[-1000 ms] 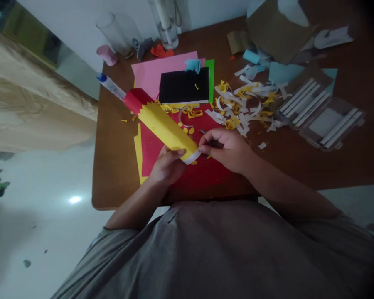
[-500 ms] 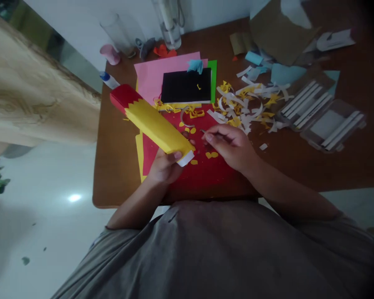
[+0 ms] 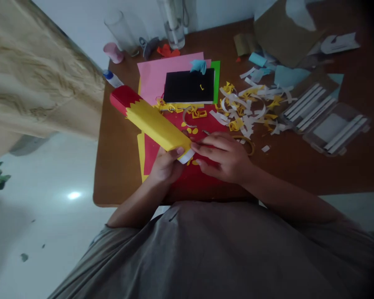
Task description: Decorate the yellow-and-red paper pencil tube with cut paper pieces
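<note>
My left hand (image 3: pixel 166 166) grips a long paper tube (image 3: pixel 152 126), yellow with a zigzag edge, near its white end (image 3: pixel 186 157). The tube's red far end (image 3: pixel 123 99) points up and left, over the table. My right hand (image 3: pixel 221 158) pinches a thin metal-tipped tool (image 3: pixel 206 132), whose shaft is mostly hidden by the fingers. Those fingertips sit right beside the tube's white end. Under both hands lies a red paper sheet (image 3: pixel 205 120), with small yellow scraps (image 3: pixel 191 130) on it.
A wooden table (image 3: pixel 107 166) holds pink paper (image 3: pixel 165 74), a black card (image 3: pixel 188 86), a heap of white and yellow paper strips (image 3: pixel 243 112), a glue bottle (image 3: pixel 112 79), and plastic cases (image 3: pixel 333 128) at right. Beige mottled material (image 3: pixel 40 70) looms at left.
My right hand has come back from the table's right side to the tube's white end. The tube's red end has swung left since the oldest frame.
</note>
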A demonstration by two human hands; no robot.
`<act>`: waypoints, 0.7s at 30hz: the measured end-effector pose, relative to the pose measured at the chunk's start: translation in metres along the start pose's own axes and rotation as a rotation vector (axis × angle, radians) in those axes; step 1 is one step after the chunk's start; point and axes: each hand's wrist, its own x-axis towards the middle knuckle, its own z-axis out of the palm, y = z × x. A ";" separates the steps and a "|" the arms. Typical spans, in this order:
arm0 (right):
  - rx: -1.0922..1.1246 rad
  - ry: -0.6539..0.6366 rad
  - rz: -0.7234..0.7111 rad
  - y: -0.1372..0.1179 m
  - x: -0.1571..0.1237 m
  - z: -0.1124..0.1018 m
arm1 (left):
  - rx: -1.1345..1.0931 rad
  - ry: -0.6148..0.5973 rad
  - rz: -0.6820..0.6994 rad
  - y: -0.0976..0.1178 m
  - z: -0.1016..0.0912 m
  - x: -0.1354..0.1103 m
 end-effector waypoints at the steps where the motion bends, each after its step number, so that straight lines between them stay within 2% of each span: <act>1: -0.015 0.006 -0.011 0.001 0.000 0.002 | 0.001 0.010 -0.005 -0.001 -0.001 0.001; 8: 0.029 -0.012 0.047 0.001 0.000 0.001 | 0.003 0.056 -0.019 -0.004 -0.003 0.004; 12: 0.080 0.057 0.110 0.003 0.000 -0.003 | 0.021 0.062 -0.010 0.000 -0.001 0.000; 15: 0.026 0.130 0.205 0.014 0.005 -0.003 | 0.066 0.128 0.145 0.004 -0.003 0.002; 17: -0.050 0.143 0.263 0.021 0.015 -0.002 | 0.151 0.232 0.263 0.007 -0.010 0.009; 19: -0.141 0.041 0.297 0.027 0.031 0.001 | 0.267 0.346 0.305 0.010 -0.023 0.019; 21: -0.245 -0.118 0.336 0.029 0.051 0.007 | 0.367 0.377 0.274 0.013 -0.040 0.029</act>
